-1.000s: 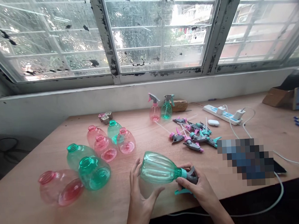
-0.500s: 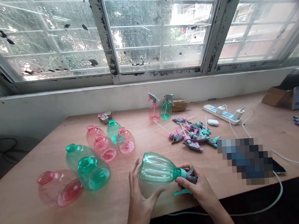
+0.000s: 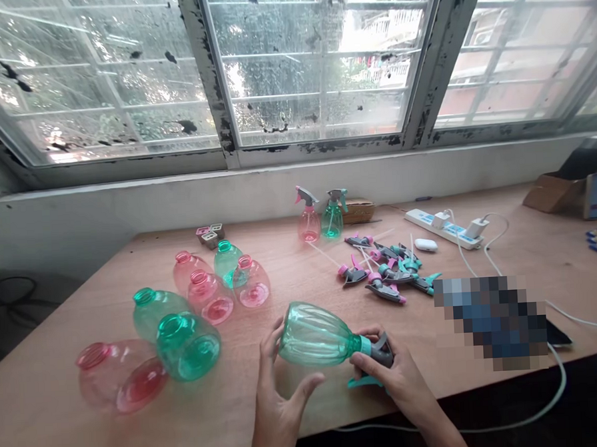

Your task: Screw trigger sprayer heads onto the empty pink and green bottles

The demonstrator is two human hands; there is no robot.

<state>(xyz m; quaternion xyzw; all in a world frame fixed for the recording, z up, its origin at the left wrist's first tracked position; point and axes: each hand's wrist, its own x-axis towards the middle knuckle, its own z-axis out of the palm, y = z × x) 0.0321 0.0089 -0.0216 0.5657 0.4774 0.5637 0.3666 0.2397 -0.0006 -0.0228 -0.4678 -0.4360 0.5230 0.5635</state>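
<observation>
A green translucent spray bottle (image 3: 317, 336) lies tilted on its side above the table's front, base to the left and neck to the right. Its grey and teal spray head (image 3: 380, 351) is joined at the neck. My right hand (image 3: 386, 365) is closed around that head and the collar, with the thumb on the near side. Beside the bottle's base, my left hand (image 3: 281, 381) is open, its fingers behind the base and its thumb spread away. Whether those fingertips touch the bottle, I cannot tell.
Several open bottles, such as a green one (image 3: 189, 347) and a pink one (image 3: 121, 376), stand left. Loose spray heads (image 3: 388, 265) are piled behind my right hand. Two assembled spray bottles (image 3: 331, 215) stand near the wall. A power strip (image 3: 443, 228) and a blurred dark object (image 3: 498, 320) are right.
My left thumb has shifted slightly up, and the bottle's base has turned a little. My right hand keeps its hold on the spray head, almost unmoved.
</observation>
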